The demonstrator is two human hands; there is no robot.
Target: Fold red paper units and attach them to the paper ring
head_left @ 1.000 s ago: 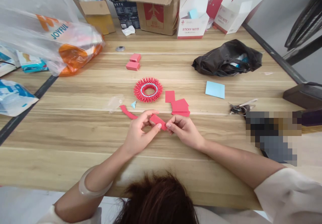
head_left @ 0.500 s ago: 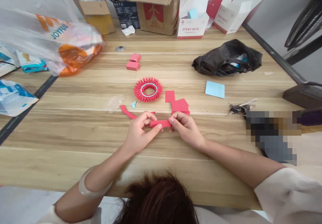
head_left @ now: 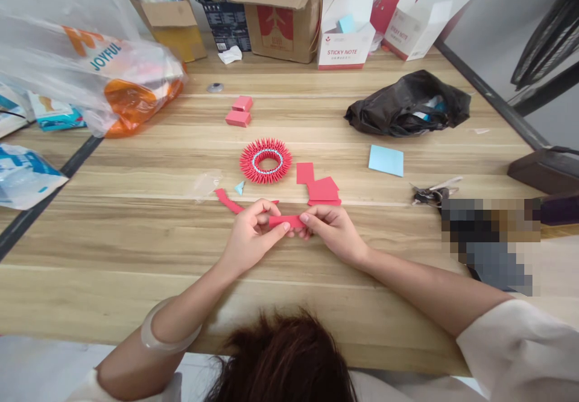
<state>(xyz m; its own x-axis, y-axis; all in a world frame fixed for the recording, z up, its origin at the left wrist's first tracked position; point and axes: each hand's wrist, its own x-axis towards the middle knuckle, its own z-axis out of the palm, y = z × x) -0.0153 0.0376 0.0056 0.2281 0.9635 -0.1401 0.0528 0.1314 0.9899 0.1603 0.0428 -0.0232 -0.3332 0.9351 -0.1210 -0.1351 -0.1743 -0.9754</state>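
Note:
A narrow folded strip of red paper [head_left: 289, 221] is pinched between both hands, just above the wooden table. My left hand [head_left: 253, 233] grips its left end, thumb along the front. At the right end, my right hand [head_left: 332, 230] pinches it between thumb and fingers. Beyond my left hand lies a curved red strip [head_left: 228, 201], partly hidden by the fingers. Several red paper squares [head_left: 322, 190] lie just past my right hand. Farther off stands a spiky ring of folded red paper [head_left: 266, 161] with a pale blue inner band. A small light-blue folded piece [head_left: 239, 188] is near it.
Two red paper stacks [head_left: 238, 118] sit behind the ring. A light-blue pad [head_left: 386, 160], black plastic bag [head_left: 409, 105] and keys [head_left: 429, 195] lie to the right. Sticky-note boxes [head_left: 344, 49] and a cardboard box [head_left: 275, 28] line the back; a plastic bag [head_left: 136, 88] is left.
My right thumb has shifted slightly left along the red strip, and the fingers below it have moved a little. My left hand keeps almost the same hold.

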